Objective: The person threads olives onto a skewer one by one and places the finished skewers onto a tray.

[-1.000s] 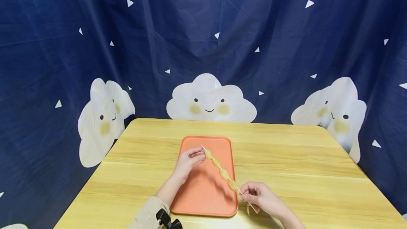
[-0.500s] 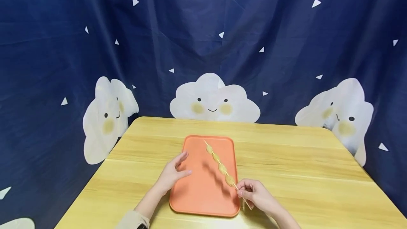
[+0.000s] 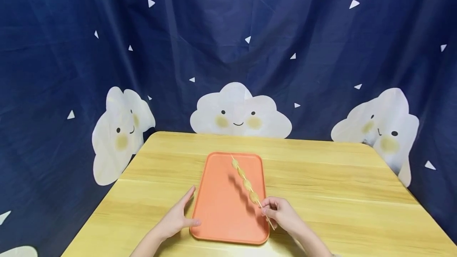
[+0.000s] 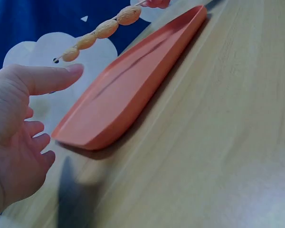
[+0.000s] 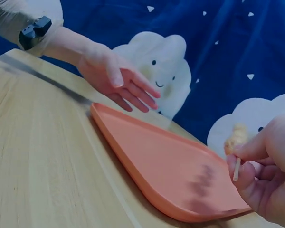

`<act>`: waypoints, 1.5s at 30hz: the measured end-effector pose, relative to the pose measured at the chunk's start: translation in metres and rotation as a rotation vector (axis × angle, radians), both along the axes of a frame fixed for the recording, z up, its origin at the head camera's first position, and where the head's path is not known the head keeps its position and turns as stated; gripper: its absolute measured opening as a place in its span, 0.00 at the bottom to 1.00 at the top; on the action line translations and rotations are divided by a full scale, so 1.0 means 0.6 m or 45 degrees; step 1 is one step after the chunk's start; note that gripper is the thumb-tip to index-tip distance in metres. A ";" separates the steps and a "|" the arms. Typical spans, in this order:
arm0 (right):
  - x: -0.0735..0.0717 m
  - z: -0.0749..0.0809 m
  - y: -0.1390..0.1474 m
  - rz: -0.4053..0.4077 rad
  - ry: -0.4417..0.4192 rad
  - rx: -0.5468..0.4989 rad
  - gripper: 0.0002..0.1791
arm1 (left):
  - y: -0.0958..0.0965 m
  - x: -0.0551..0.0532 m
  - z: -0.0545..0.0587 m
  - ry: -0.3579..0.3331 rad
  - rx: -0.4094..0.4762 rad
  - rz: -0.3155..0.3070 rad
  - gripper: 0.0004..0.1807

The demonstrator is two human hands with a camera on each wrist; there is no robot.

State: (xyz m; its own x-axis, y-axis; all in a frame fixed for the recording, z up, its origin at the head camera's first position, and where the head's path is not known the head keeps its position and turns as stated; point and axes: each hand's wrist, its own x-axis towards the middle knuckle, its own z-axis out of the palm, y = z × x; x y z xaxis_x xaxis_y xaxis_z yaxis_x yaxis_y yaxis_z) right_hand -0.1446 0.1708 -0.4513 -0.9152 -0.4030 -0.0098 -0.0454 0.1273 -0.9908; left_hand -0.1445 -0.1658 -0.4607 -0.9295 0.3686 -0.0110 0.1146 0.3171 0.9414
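Observation:
My right hand (image 3: 283,214) pinches the bare lower end of a skewer (image 3: 247,185), a thin wooden stick threaded with several tan, wrinkled oval pieces. The skewer slants up and to the left above an orange tray (image 3: 217,209), casting a shadow on it. In the right wrist view the stick's end pokes out between the fingers of the right hand (image 5: 273,166). My left hand (image 3: 173,219) is beside the tray's near left edge, thumb and fingers spread. The left wrist view shows that hand (image 4: 19,137) holding nothing, its thumb apart from the skewer (image 4: 106,29).
The tray lies on a light wooden table (image 3: 321,193). Behind the table hangs a dark blue curtain (image 3: 171,31) printed with white clouds and triangles. A black device (image 5: 34,32) is strapped to the left wrist.
My left hand has let go of the skewer's upper end and moved down and left to the tray's edge, fingers spreading. The right hand has shifted slightly left with the skewer.

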 end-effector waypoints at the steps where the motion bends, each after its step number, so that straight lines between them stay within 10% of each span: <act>1: -0.002 -0.001 -0.004 -0.012 -0.004 -0.003 0.10 | -0.003 0.003 -0.002 -0.013 -0.004 -0.006 0.58; 27: -0.021 -0.034 -0.128 -0.180 -0.259 -0.239 0.05 | 0.006 0.015 -0.023 -0.070 0.083 -0.023 0.56; 45: -0.025 -0.042 -0.142 -0.224 -0.263 -0.155 0.07 | 0.005 0.012 -0.023 -0.127 0.132 -0.042 0.55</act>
State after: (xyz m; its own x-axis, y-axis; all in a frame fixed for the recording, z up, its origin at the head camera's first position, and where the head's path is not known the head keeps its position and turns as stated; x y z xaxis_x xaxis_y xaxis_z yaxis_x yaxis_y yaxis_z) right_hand -0.1596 0.0858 -0.4764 -0.9548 -0.2476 -0.1644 0.1708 -0.0048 -0.9853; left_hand -0.1375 -0.1626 -0.4742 -0.9132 0.4027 -0.0628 0.0276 0.2148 0.9763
